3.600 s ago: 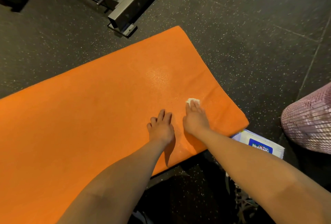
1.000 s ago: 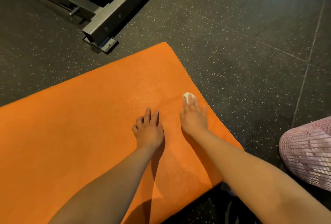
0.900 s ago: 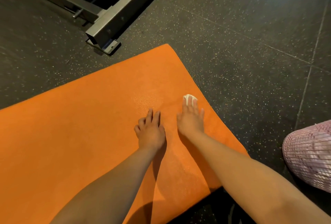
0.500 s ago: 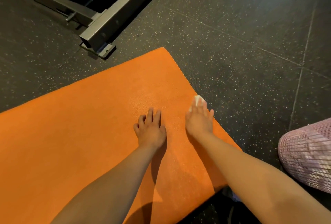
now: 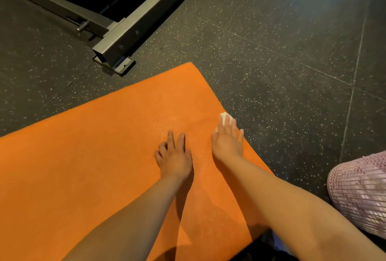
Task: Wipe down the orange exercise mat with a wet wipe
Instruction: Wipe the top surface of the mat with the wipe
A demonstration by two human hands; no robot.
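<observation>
From my station I look down on the orange foam exercise mat, which lies flat on the dark speckled rubber floor. The right hand is released and flat, with its fingers straight. It presses the small white wet wipe onto the mat at the mat's right edge, about halfway along that edge. Only a little of the wipe shows past the fingertips, and the rest is under the hand. The left hand holds nothing. It rests on the mat just beside the right one, two fingers stretched and the outer ones a little bent, and I judge that it steadies the mat.

The step in hand, I think, is wiping the strip along this right edge. To do it well I would put even pressure through the flat fingers, so the wipe does not roll up or slide off onto the floor. Strokes should overlap and go toward the far right corner, which looks dry to me. A faint shine near the left hand may be moisture, but I cannot be sure. The grey metal frame stands near that corner, apart from the mat, so I would stop the stroke at the mat's border.
</observation>
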